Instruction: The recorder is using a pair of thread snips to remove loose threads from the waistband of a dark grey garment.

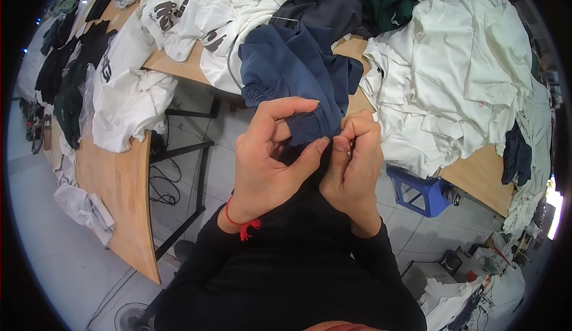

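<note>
A slate-blue garment [292, 54] hangs off the near table edge toward me, and one of its ribbed cuffs [307, 128] is between my hands. My left hand [268, 155] grips the cuff, with fingers inside its opening and the thumb on the outside. Close by, my right hand [354, 167] pinches at the cuff's right edge, thumb against curled fingers. A tiny pale glint shows below those fingertips, too small to make out. Another gathered end of the garment [256, 92] lies just beyond my left hand. Whether it is a top or trousers, I cannot tell.
White garments [447, 81] are heaped on the right table, with dark green cloth [399, 0] behind. More white clothing [196, 15] covers the far left. A bare wooden tabletop [116, 194] stands left, and a blue plastic stool [420, 191] sits under the right table.
</note>
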